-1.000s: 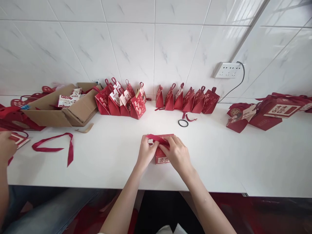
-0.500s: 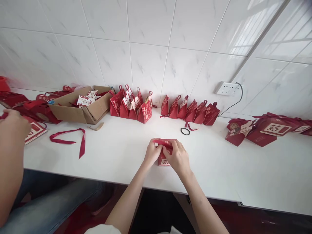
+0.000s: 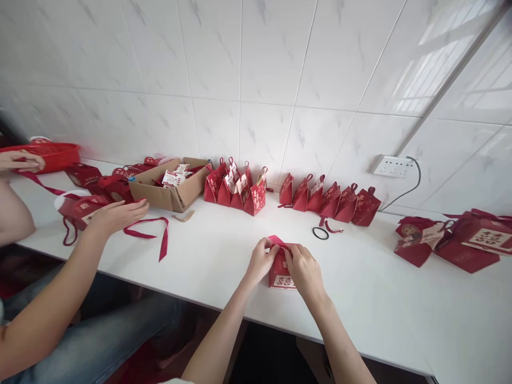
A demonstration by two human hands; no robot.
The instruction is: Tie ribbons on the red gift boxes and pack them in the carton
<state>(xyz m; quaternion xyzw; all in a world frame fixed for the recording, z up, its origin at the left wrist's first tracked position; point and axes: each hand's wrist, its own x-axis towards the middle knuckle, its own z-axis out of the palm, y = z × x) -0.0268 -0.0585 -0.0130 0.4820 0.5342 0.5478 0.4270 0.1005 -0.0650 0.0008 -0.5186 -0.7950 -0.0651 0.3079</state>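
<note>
A small red gift box (image 3: 283, 281) with a cream patterned label stands on the white table in front of me. My left hand (image 3: 262, 261) is closed at its top left edge, thumb and fingers pinching the upper part. On the other side my right hand (image 3: 306, 268) grips the top right edge and covers much of that face. A bright red strip (image 3: 275, 240) sticks up between the fingers; whether it is ribbon or the box's flap I cannot tell.
Several red boxes with loops (image 3: 256, 200) line the wall, beside an open cardboard carton (image 3: 160, 200). A loose red ribbon (image 3: 163, 240) and a black ring (image 3: 320, 233) lie nearby. Left, a co-worker's hand (image 3: 116, 217) reaches over the table. Larger red boxes (image 3: 466, 253) stand right.
My view has swung left, so things appear further right. My hands stay at the box top, where the red strip now stands higher. The co-worker's hand has opened out flat.
</note>
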